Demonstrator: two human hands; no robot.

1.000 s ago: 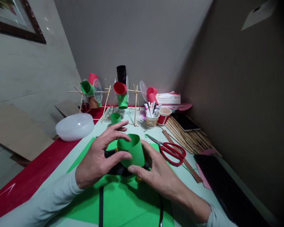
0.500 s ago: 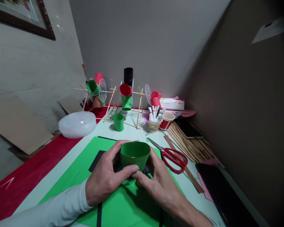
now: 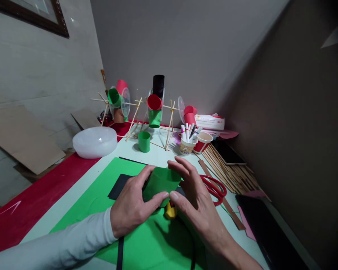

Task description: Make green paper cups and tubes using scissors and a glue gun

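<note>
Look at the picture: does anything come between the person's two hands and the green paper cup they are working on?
Nothing visible does. The left hand and right hand both touch the green paper cup directly, over the green sheet. The red scissors lie beside it, to the right.

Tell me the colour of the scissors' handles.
Red. The scissors lie beside the right hand, seen in the head view.
</note>
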